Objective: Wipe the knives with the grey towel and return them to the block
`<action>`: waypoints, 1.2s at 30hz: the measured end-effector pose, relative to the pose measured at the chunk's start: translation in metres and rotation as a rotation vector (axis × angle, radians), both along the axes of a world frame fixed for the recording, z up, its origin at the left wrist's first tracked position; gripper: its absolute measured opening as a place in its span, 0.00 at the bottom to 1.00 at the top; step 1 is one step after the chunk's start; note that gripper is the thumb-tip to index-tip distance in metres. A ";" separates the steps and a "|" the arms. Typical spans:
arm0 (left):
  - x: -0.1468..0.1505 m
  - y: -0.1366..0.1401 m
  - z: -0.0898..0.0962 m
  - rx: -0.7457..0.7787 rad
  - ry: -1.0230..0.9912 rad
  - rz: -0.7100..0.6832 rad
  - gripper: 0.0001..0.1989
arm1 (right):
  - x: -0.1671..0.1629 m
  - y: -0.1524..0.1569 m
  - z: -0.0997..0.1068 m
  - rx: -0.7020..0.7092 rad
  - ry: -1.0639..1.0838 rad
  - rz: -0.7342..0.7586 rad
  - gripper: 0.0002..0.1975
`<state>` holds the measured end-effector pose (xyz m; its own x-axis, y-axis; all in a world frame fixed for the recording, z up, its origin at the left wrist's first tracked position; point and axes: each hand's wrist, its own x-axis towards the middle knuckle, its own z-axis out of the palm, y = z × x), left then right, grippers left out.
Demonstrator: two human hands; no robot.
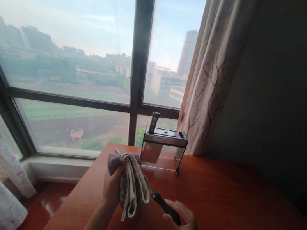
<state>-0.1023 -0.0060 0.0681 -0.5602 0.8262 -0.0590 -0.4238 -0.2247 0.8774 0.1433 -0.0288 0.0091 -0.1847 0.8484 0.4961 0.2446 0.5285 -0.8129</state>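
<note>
Over the smooth, reddish-brown tabletop (230,216), the person's left hand (111,187) has its fingers curled closed around a nubbly grey cloth (129,184), whose cream, thick-edged layers hang in loose folds. Just beside it, the right hand (186,222) grips a black-handled tool (167,207), fingers wrapped about the slender, rounded handle; its metal part runs into the cloth, which hides its shape. Behind them on the table stands a boxy knife holder (166,137), with a slotted, shiny metal top and see-through sides; one knife (154,123) sits upright in it, its dark handle dotted with pale rivets.
</note>
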 end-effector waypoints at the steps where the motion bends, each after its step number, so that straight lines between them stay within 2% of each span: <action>1: 0.000 0.000 0.000 -0.007 -0.001 -0.007 0.19 | -0.001 -0.001 0.000 0.029 -0.018 -0.010 0.13; 5: 0.011 -0.004 0.000 -0.064 0.091 -0.237 0.18 | -0.002 -0.003 0.002 0.031 -0.063 -0.011 0.15; 7: 0.021 -0.005 0.000 -0.079 0.175 -0.371 0.17 | -0.002 -0.004 0.003 -0.034 -0.043 0.007 0.15; 9: 0.030 -0.006 0.002 -0.078 0.255 -0.447 0.15 | -0.002 -0.004 0.004 -0.121 0.007 0.038 0.15; 14: 0.038 -0.009 0.009 -0.045 0.396 -0.495 0.14 | -0.004 -0.005 0.007 -0.318 0.181 0.078 0.20; 19: 0.038 -0.014 0.015 0.021 0.402 -0.587 0.12 | -0.004 -0.007 0.006 -0.580 0.379 0.085 0.29; 22: 0.038 -0.013 0.014 0.069 0.416 -0.612 0.11 | -0.004 -0.007 0.005 -0.658 0.419 0.114 0.30; 25: 0.038 -0.009 0.011 0.062 0.455 -0.497 0.13 | -0.006 -0.006 0.006 -0.567 0.340 0.133 0.27; 30: 0.038 -0.006 0.004 -0.034 0.465 -0.347 0.15 | -0.011 -0.006 0.008 -0.234 0.115 0.058 0.15; 33: 0.036 -0.005 0.001 -0.057 0.427 -0.296 0.16 | -0.010 -0.005 0.005 -0.055 -0.026 -0.018 0.14; 36: 0.031 -0.005 -0.001 -0.072 0.339 -0.246 0.18 | -0.009 -0.005 0.002 0.057 -0.089 -0.069 0.14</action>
